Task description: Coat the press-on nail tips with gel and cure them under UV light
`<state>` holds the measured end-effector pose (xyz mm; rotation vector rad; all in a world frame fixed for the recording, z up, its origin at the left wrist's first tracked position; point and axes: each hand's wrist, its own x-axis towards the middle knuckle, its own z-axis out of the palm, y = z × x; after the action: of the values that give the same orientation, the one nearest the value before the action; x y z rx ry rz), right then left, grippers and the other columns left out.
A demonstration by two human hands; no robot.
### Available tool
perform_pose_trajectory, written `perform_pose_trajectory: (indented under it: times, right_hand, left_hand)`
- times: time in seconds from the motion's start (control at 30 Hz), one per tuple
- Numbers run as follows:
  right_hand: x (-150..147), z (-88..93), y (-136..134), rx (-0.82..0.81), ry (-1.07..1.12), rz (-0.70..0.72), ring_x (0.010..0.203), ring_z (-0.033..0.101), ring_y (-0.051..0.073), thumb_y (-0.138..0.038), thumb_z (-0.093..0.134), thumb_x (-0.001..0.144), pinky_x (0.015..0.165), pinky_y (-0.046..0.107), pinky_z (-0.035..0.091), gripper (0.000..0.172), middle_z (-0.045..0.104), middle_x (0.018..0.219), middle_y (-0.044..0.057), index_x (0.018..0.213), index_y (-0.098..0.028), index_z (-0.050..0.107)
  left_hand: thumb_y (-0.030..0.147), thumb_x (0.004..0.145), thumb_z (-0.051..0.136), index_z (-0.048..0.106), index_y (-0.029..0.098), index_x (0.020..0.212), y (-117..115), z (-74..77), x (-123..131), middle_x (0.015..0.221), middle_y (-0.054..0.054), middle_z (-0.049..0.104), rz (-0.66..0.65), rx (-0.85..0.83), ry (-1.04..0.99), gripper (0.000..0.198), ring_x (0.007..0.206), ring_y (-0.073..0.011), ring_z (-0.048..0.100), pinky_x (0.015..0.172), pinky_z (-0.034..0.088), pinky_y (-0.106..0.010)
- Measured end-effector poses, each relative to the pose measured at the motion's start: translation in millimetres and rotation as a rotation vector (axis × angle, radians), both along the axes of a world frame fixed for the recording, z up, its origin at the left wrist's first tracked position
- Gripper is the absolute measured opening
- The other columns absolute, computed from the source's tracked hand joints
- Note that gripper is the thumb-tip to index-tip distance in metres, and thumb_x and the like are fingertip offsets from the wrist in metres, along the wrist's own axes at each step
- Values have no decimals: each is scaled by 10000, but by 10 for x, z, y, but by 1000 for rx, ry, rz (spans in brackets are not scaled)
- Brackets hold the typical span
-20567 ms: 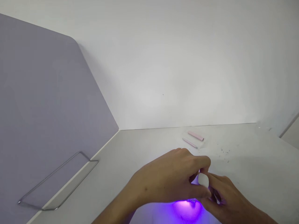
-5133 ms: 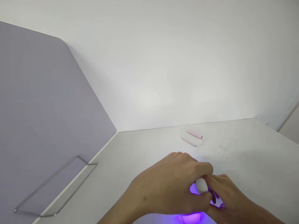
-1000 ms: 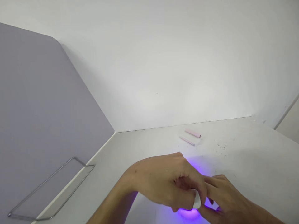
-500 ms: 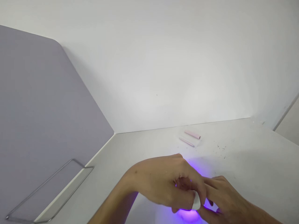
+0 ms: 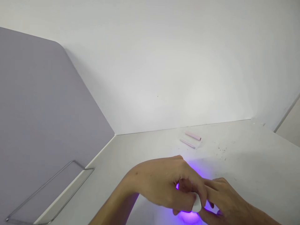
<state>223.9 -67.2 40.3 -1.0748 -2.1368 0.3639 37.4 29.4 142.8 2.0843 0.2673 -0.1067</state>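
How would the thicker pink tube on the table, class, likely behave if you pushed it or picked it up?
The thicker pink tube may be light for its size, since its right-hand end shows a dark opening. It looks stiff, its sides running straight. Pushed toward the thin pink stick, it would probably roll, as it seems rounded.

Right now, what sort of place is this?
Probably an indoor desk nook: a white tabletop meets a white wall, with a lavender-grey panel along the left. Its usual use isn't clear.
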Motion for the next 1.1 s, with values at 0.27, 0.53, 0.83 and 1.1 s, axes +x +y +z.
perform_pose_trajectory:
  times: [0.27,0.53,0.83,1.1]
  right_hand:
    - [10,-119,101,19,86,144,567,630,87,-108,506,875,541,175,449,288,759,889,-8,1081,-245,652]
    - [-6,-186,120,95,92,140,501,538,89,-96,514,864,497,178,414,320,724,808,-33,1111,-268,623]
    - [-16,-27,66,-14,26,102,547,640,109,-150,469,921,580,204,480,273,772,858,-9,1069,-260,671]
    - [10,-29,85,15,21,95,537,611,102,-149,502,934,572,202,469,227,765,851,-11,1063,-251,658]
  left_hand:
    - [-7,801,592,754,63,1009,-17,-12,-16,636,27,605,-11,12,-2,273,573,-47,612,639,478,-75]
    - [-20,775,615,759,79,1000,0,6,-14,596,33,598,4,11,28,285,543,-52,606,604,474,-76]
    - [-54,759,610,760,70,998,-13,-4,-10,622,39,607,14,8,20,308,519,-44,604,614,486,-79]
    - [-44,760,607,763,75,1006,-13,-11,-20,606,34,600,26,10,10,314,528,-57,608,594,483,-88]
